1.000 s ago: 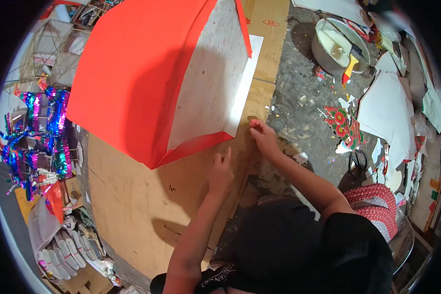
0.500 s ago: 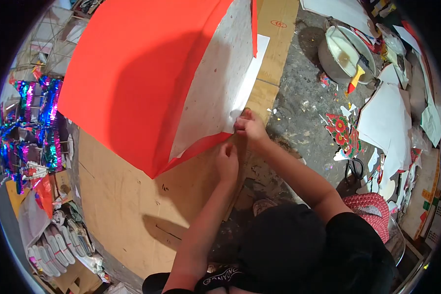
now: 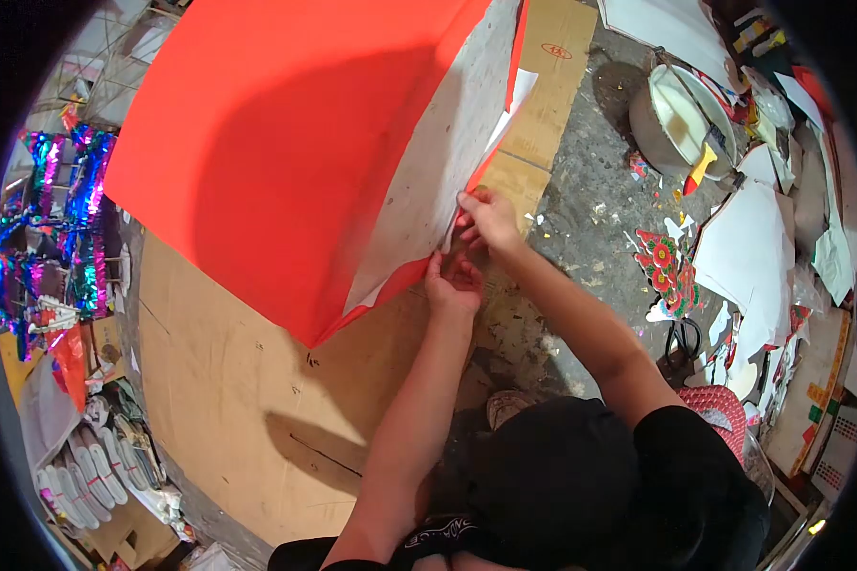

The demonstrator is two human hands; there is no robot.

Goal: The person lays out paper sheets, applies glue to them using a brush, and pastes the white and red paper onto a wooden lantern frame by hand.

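Note:
A large box-like form covered in red paper [image 3: 286, 143] stands on a cardboard sheet [image 3: 229, 381], its side facing right covered in speckled whitish paper [image 3: 419, 181]. At the near right corner of that side, my left hand [image 3: 455, 284] pinches the red edge from below, thumb up and the other fingers curled. Just above and to the right, my right hand [image 3: 488, 221] has thumb and fingers closed on the red paper edge, which is folded up over the white strip. The two hands are close together.
A metal basin [image 3: 681, 119] of whitish paste, with a brush [image 3: 703, 169], stands at the upper right. Red flower cutouts [image 3: 664, 271], scissors [image 3: 683, 343] and white paper scraps [image 3: 747, 252] lie on the right. Tinsel-covered frames [image 3: 90, 219] and bundled paper [image 3: 81, 481] are at the left.
My right hand has moved to the paper edge and closed on it; my left hand has come up to the corner. The red edge is now lifted over part of the white strip.

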